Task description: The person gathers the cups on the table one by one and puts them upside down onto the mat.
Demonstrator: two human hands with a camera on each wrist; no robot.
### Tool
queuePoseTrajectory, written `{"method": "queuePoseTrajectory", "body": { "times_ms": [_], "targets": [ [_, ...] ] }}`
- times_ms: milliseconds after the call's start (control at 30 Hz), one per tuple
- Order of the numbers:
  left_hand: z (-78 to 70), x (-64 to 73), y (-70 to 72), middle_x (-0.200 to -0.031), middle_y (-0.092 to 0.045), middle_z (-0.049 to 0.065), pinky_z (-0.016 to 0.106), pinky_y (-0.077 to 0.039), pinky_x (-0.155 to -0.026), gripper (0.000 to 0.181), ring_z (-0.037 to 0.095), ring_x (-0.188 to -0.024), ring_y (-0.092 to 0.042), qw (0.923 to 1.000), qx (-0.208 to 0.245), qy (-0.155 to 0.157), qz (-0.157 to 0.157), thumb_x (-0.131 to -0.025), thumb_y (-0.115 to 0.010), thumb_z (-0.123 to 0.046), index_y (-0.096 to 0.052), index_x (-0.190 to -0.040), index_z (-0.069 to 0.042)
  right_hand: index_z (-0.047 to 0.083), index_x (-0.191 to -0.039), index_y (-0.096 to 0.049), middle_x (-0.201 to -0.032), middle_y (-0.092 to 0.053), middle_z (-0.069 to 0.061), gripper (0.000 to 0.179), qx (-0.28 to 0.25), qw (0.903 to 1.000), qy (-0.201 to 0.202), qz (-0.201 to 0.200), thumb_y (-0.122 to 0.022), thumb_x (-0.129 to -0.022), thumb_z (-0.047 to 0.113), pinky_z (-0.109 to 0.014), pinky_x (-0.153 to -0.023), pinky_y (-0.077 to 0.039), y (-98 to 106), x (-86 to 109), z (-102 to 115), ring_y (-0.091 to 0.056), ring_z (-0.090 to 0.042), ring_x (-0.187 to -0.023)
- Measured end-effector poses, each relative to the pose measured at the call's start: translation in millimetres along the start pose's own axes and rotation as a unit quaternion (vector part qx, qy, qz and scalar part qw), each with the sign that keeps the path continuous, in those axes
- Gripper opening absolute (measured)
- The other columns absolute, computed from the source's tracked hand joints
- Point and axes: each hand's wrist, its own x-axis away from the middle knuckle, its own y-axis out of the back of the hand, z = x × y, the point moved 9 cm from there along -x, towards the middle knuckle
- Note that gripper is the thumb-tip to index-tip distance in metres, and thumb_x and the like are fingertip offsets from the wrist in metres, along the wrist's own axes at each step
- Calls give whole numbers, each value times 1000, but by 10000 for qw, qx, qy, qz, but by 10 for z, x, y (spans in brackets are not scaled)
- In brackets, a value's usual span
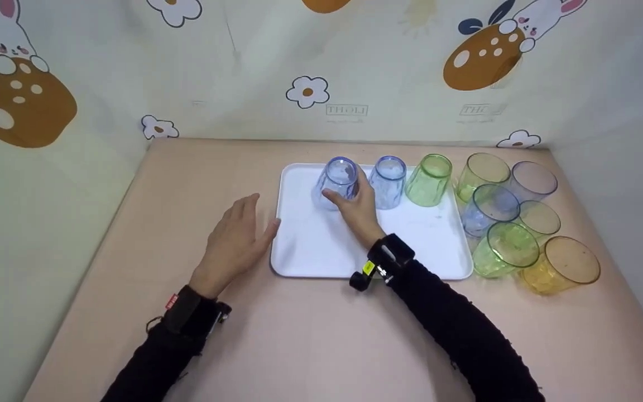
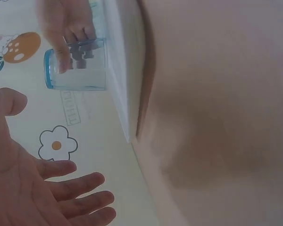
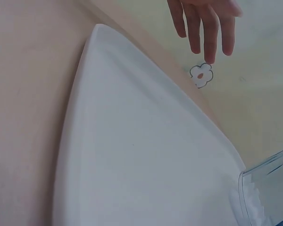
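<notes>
In the head view my right hand (image 1: pixel 359 209) grips a blue glass (image 1: pixel 337 181) at the back left of a white tray (image 1: pixel 321 251). The glass is upside down, narrow base up, with thumb and fingers around its sides. To its right on the tray stand another inverted blue glass (image 1: pixel 388 184) and an inverted green glass (image 1: pixel 430 181). My left hand (image 1: pixel 235 237) is held apart from the tray, off its left edge, fingers extended and holding nothing. The left wrist view shows the gripped glass (image 2: pixel 80 70) with its wider rim at the tray surface.
Right of the tray several upright glasses stand close together, among them a yellow glass (image 1: pixel 561 265), a green glass (image 1: pixel 505 251) and a blue glass (image 1: pixel 489 209). A patterned wall covering (image 1: pixel 254 72) rises behind the table (image 1: pixel 299 335).
</notes>
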Motion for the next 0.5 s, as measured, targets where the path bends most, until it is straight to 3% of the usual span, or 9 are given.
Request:
{"method": "queuePoseTrajectory", "body": {
  "times_ms": [133,300,500],
  "targets": [
    [1,-6,-29,-150,-39,29,55,-33,-112,76,44,-137,-39,9993,-339,-180,-9,-103,-51,-49,-35,-151,8,-6,-149,-41,-143,-53,-19,81,-67,9999,-79,69,-85,-82,4,-24,-114,-27,-27,-5,-32,-44,-25,-137],
    [8,-22,-81,-156,-30,29,54,-18,-119,79,45,-147,-19,9976,-629,-220,162,-103,-50,-50,-31,-153,8,-5,-151,-39,-146,-51,-18,81,-66,9999,-142,1,-84,-83,3,-25,-115,-25,-9,-20,-68,-41,-24,-140],
    [32,-27,-115,-158,-27,30,55,-14,-119,80,45,-149,-11,9971,-700,-162,262,-103,-49,-50,-31,-153,8,-3,-154,-34,-152,-45,-17,84,-59,9996,-244,-121,-82,-85,4,-26,-117,-21,32,-31,-108,-35,-25,-143]
  ]
}}
